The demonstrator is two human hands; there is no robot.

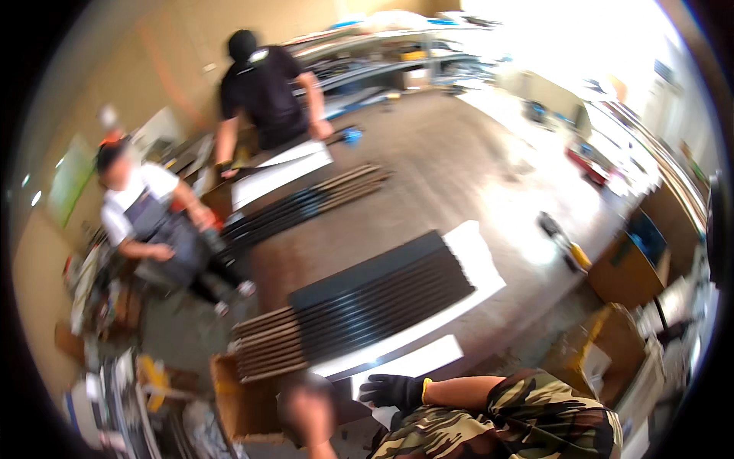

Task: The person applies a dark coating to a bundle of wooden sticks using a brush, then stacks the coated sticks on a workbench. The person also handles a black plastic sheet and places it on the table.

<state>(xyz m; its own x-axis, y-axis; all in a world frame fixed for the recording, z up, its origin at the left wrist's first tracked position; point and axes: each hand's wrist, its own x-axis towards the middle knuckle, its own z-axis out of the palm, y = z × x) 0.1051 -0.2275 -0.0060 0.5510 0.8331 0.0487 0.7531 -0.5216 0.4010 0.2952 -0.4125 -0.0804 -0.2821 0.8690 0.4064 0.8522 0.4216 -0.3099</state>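
Note:
My right hand (392,391), in a black glove with a yellow cuff, is at the near edge of the table, over a white sheet (428,358). Its fingers are stretched out, and I see nothing held in them. To the left of it, my left hand (307,405) is smeared, so its fingers cannot be made out. Just beyond both hands lies a row of long dark strips (382,306) with brown ends (267,344) at the left. A flat black panel (367,269) runs along their far side, and white wrapping sheet (475,256) shows underneath.
A second bundle of dark and brown strips (306,203) lies farther back. Two people stand beyond the table's left side, one (264,99) leaning over a white sheet. A yellow-and-black tool (567,243) rests at the right. Cardboard boxes (229,405) stand near the table's edge.

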